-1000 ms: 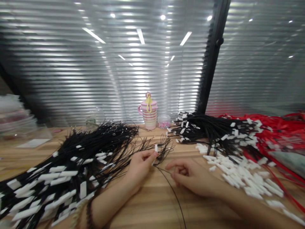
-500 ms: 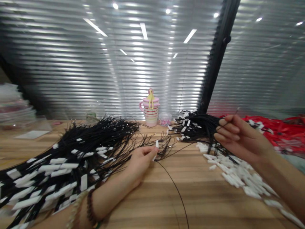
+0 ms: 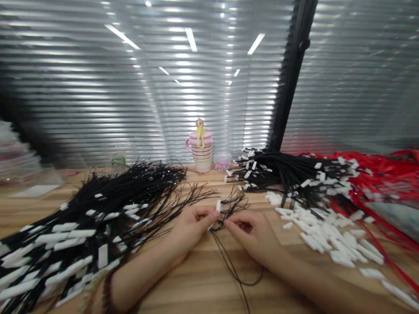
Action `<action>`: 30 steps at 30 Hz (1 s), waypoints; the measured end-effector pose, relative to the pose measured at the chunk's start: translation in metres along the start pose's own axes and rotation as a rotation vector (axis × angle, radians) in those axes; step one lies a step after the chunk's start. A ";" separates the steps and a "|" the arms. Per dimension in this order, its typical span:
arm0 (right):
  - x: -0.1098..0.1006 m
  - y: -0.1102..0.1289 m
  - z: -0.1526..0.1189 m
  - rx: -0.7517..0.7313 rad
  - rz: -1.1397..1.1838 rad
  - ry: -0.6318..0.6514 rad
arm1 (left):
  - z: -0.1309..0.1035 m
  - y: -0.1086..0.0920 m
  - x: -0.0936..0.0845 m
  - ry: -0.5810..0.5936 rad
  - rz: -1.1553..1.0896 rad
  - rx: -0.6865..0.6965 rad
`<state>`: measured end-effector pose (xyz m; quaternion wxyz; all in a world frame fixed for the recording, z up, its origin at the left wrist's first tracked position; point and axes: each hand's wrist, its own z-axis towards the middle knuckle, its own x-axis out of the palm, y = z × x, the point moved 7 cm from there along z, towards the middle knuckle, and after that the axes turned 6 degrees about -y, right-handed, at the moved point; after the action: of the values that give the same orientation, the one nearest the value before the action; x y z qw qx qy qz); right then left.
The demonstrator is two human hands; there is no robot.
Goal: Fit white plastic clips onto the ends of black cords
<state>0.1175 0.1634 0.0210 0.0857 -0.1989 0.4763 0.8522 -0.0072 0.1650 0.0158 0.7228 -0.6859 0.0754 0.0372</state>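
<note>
Between the thumb and forefinger of my left hand (image 3: 193,227) a small white tag (image 3: 218,206) stands nearly upright. A thin black cord (image 3: 252,285) runs down from beside that tag and loops over the wooden table below both hands. Just right of the tag, my right hand (image 3: 253,235) has thumb and forefinger pinched together on the cord; the exact grip point is partly hidden by the fingers. Loose black cord ends (image 3: 235,203) lie behind the fingertips. To the right of my right hand lies a pile of loose white tags (image 3: 327,235).
At left spreads a big heap of black cords (image 3: 137,183) with white tags. Another black bundle (image 3: 278,168) lies at back right, beside red straps (image 3: 386,170). A pink striped mug (image 3: 201,157) and a small clear tub (image 3: 223,162) stand at the back, before the blinds.
My right hand has come in from the far right, where it held the cord raised, to beside the left hand. The cord now hangs in a loop. The left hand keeps the tag.
</note>
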 end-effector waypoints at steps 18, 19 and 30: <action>-0.006 -0.022 0.001 0.189 0.119 -0.071 | 0.000 0.000 -0.002 -0.008 0.149 0.007; -0.007 -0.023 0.001 0.194 0.136 -0.081 | 0.000 0.000 -0.002 -0.009 0.148 0.006; -0.012 -0.007 -0.001 0.109 0.064 -0.111 | -0.001 -0.003 0.004 0.020 0.099 -0.013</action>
<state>0.1309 0.1667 0.0203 0.0953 -0.1308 0.5225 0.8371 -0.0024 0.1632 0.0181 0.7149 -0.6863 0.1163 0.0667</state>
